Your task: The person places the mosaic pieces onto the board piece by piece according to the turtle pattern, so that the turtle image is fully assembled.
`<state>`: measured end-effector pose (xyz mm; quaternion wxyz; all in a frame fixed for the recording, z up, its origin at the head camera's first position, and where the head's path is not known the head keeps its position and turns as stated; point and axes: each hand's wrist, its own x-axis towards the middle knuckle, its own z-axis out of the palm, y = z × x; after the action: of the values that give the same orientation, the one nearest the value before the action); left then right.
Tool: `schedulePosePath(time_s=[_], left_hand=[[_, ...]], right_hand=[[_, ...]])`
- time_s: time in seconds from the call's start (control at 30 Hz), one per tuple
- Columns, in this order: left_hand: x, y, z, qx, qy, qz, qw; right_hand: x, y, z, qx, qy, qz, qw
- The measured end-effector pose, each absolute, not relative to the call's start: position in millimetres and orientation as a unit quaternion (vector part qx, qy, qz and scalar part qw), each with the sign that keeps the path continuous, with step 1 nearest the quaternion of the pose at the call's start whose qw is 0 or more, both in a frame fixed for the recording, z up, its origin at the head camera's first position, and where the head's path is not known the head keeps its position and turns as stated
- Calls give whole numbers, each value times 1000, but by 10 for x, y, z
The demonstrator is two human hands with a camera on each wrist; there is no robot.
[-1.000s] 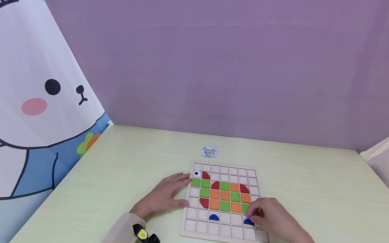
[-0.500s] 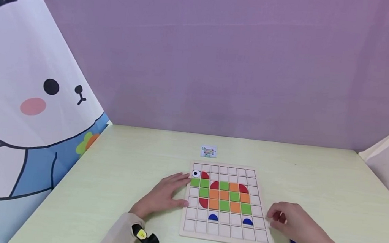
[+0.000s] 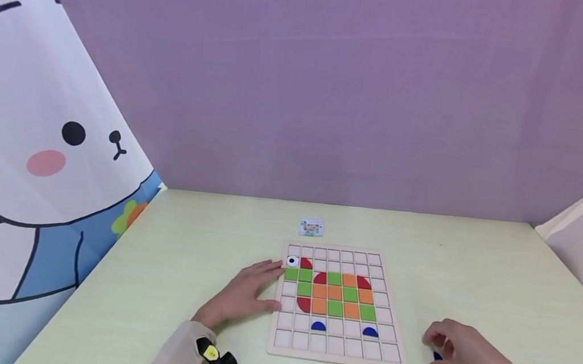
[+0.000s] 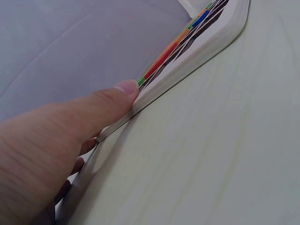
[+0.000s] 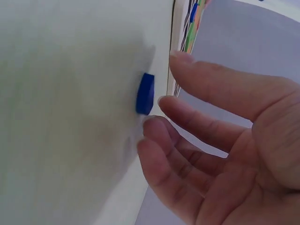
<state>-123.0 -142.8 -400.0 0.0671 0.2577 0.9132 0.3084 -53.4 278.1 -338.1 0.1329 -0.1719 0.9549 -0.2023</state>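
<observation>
A pale wooden grid board (image 3: 387, 333) lies on the table with green, orange and red tiles on it and two blue half-round tiles (image 3: 370, 332) in a lower row. Along its left edge rests my left hand (image 3: 241, 292), fingers fairly straight; in the left wrist view its thumb (image 4: 115, 101) touches the rim. To the board's right, my right hand (image 3: 468, 353) hovers over a loose blue tile (image 5: 146, 93) on the table. Its fingers are loosely bent, and the right wrist view shows a gap between fingertips and tile. A round eye tile (image 3: 292, 261) sits at the board's upper left.
A small printed card (image 3: 311, 227) lies behind the board. A purple cloth (image 3: 360, 96) hangs at the table's back edge, and a cartoon-print cloth (image 3: 44, 185) covers the left side. A black strap with a camera (image 3: 217, 359) is on my left wrist.
My right hand has drawn away from the right-hand blue half-round tile on the board and moved right to the loose blue tile. My left hand has stayed on the edge.
</observation>
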Motion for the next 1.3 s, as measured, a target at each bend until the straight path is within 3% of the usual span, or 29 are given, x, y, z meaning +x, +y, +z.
schedulePosePath(time_s=[0.33,0.87,1.13,1.3], left_hand=[[-1223,-1428,-3998,257,913,311,68],[-1223,-1427,-3996,267,910,310,60],[-1215,-1418,-3999,260,911,313,65],[-1218,-1425,-4003,257,911,316,63]], right_hand=[[-508,2905,-3433,-182,942,-237,151],[-547,2748,-3442,-213,949,-215,87],[-603,2749,-3419,-207,946,-211,130],[-606,2755,-3424,-233,942,-213,111]])
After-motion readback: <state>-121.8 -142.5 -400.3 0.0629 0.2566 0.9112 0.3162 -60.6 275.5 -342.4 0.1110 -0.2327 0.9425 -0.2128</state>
